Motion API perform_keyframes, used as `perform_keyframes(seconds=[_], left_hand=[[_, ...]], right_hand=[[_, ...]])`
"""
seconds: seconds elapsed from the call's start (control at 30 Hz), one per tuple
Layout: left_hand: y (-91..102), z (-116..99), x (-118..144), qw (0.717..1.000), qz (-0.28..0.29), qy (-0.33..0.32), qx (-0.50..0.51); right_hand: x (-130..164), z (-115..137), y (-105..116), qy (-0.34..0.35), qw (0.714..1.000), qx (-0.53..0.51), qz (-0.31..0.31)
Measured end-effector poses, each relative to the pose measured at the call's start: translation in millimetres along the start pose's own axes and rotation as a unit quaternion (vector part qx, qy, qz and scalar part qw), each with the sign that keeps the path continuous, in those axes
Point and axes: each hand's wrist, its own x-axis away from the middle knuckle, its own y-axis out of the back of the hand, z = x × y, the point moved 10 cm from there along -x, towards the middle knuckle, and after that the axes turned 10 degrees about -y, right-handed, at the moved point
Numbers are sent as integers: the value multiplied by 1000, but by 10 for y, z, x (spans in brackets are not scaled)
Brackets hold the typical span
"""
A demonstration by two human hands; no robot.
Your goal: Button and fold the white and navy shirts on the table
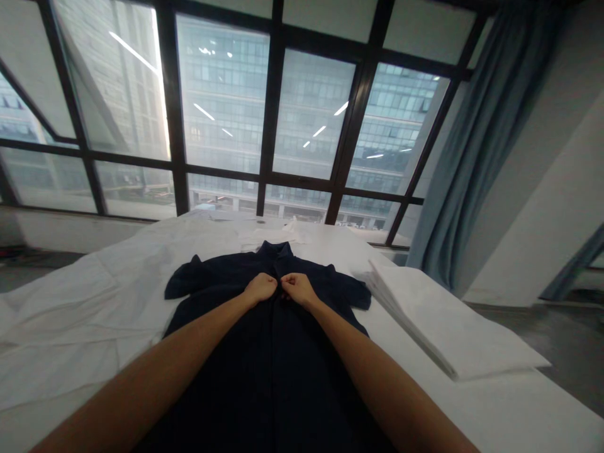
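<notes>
A dark navy short-sleeved shirt (264,352) lies flat, front up, on a white sheet-covered bed (70,327), with its collar pointing toward the window. My left hand (260,289) and my right hand (296,287) sit side by side on the upper chest of the shirt, just below the collar. Both hands have their fingers curled and pinch the fabric along the shirt's front opening. The fingertips are hidden under the knuckles.
A folded white sheet or pillowcase (438,321) lies at the bed's right side. More white cloth (278,233) is bunched beyond the collar. A large dark-framed window (268,126) fills the far wall, with a blue curtain (476,145) at right. Grey floor (566,352) shows right of the bed.
</notes>
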Motion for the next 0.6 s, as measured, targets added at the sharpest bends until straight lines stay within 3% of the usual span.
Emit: perform_keyframes(seconds=[0.3,0.6], left_hand=[[8,-73,89,995,1,4,100],[72,-93,132,992,-24,16,124]], right_hand=[[15,80,8,57,993,103,-16],[227,338,40,163,955,216,-120]])
